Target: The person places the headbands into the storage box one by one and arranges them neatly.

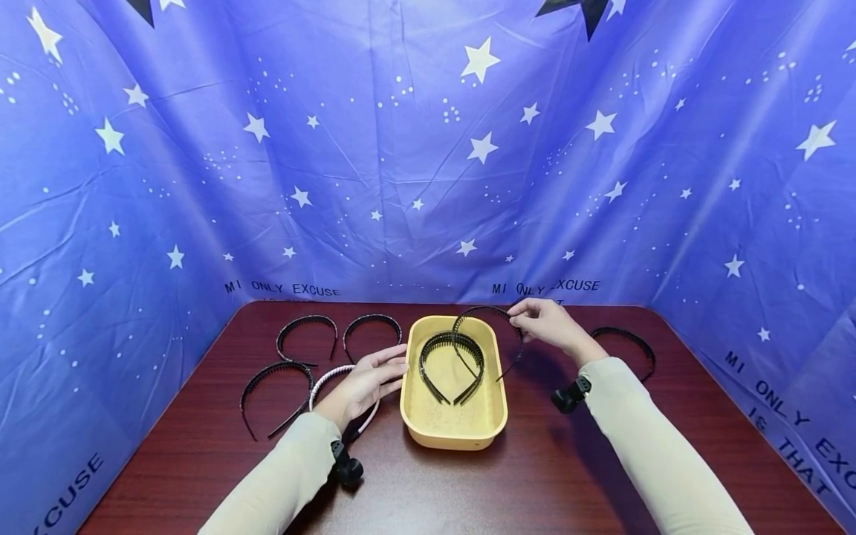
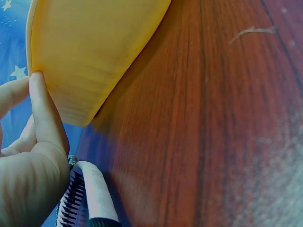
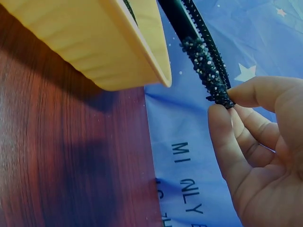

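Observation:
My right hand (image 1: 545,321) pinches a black headband (image 1: 468,310) between thumb and fingertips, holding it up over the right side of a yellow plastic bin (image 1: 455,440). In the right wrist view, dark sparkly beads cover the part of the headband (image 3: 208,66) by the fingertips. Inside the bin lie black toothed headbands (image 1: 423,364), overlapping each other. My left hand (image 1: 368,383) touches the bin's left side with extended fingers, and in the left wrist view its thumb tip meets the rim. Partly behind that hand lies a white-wrapped headband (image 1: 321,383) with dark teeth.
Left of the bin, black headbands lie on the dark red wooden table (image 1: 535,490): one at the back left (image 1: 304,319), one beside it (image 1: 371,318) and one nearer (image 1: 250,386). Another black headband (image 1: 649,353) lies at the right. Blue star-printed cloth (image 1: 401,148) surrounds the table's back and sides.

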`<state>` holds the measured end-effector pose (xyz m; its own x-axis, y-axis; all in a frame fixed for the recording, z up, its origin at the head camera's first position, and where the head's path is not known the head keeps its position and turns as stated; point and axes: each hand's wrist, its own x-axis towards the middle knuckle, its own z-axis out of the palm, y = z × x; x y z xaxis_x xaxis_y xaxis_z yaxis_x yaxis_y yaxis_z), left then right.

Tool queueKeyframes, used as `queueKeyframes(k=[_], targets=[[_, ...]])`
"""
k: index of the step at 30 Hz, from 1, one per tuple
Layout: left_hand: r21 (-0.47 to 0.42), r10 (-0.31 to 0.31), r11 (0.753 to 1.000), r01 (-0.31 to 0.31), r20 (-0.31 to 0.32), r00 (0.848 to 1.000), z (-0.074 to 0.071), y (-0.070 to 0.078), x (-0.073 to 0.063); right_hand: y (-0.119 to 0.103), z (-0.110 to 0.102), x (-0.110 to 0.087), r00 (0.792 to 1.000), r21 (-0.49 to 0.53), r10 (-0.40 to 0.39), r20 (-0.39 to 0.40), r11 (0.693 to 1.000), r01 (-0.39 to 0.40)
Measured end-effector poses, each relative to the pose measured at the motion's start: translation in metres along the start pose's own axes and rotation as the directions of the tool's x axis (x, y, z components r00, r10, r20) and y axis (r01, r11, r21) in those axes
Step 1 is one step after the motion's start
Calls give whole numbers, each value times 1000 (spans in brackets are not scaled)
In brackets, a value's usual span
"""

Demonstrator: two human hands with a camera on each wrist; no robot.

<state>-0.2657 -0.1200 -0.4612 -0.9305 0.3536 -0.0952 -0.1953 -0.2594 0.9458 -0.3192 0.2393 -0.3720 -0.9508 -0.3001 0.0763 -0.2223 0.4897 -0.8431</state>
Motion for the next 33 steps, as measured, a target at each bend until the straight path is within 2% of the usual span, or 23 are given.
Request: queueKeyframes(k=[21, 33], targets=[[0, -3, 1000, 3, -31, 1000, 2, 0, 1, -9, 29, 14, 1000, 10, 21, 15, 1000, -21], [11, -15, 1000, 15, -27, 1000, 1, -1, 2, -2, 47, 21, 999, 46, 47, 20, 998, -48]])
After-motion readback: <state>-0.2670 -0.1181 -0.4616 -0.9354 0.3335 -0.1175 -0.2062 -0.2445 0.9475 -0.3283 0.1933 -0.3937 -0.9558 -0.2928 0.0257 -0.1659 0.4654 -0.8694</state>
